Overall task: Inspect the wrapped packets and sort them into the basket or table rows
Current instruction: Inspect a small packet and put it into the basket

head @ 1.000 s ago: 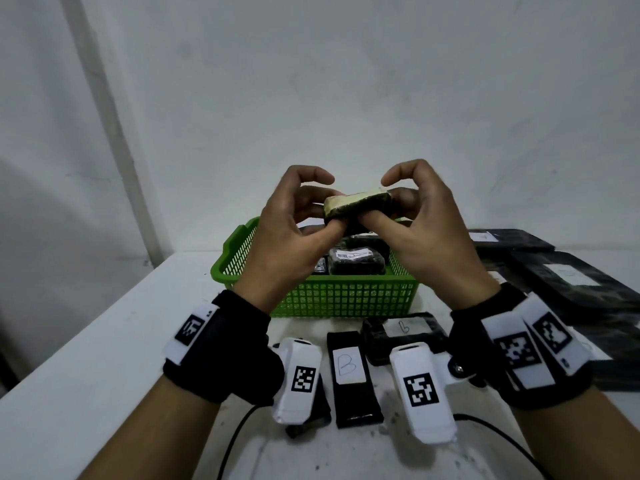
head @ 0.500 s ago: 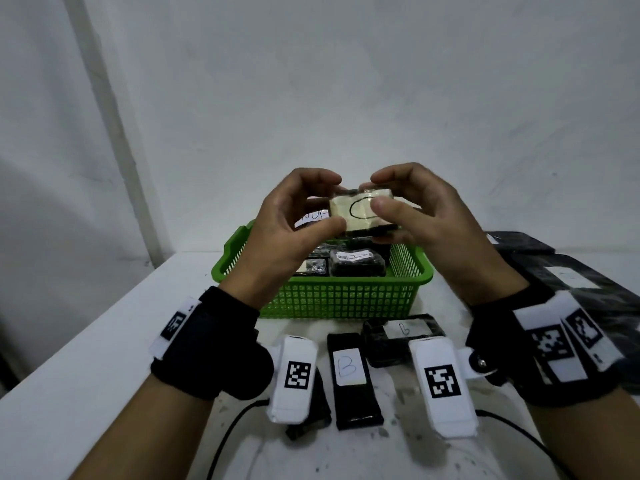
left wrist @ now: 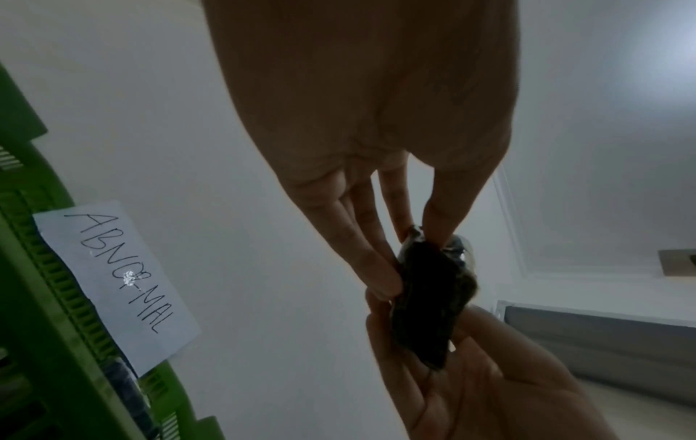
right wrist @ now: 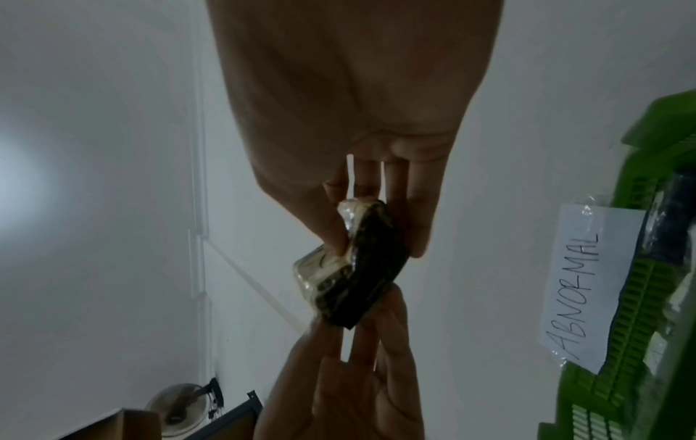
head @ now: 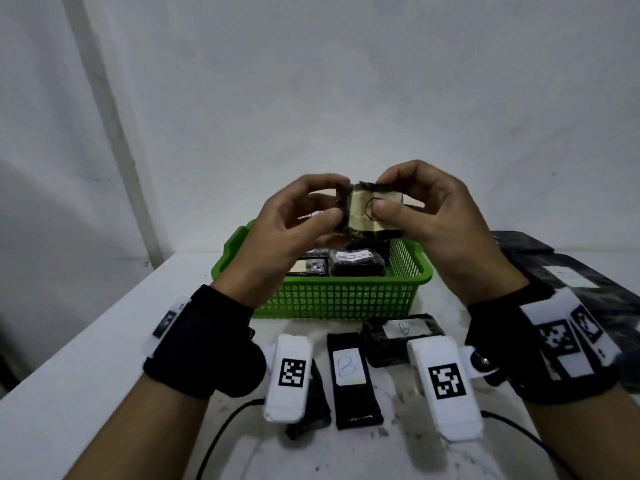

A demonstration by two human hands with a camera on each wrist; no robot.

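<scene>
Our left hand (head: 294, 223) and right hand (head: 426, 209) raised over basket (head: 332, 299), fingers pinching packet (head: 367, 213); wrist views reveal ABNORMAL label (left wrist: 116, 282).

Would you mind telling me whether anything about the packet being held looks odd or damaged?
The held packet, pinched between the left hand and right hand, has a ragged, uneven top edge on its dark wrap; whether it is torn cannot be told.

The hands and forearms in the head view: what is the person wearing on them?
Both hands are bare. The left hand and right hand each have a wide black fabric wrist strap carrying white rectangular plastic tags printed with black square-pattern markers. No sleeves are visible on the forearms.
</scene>
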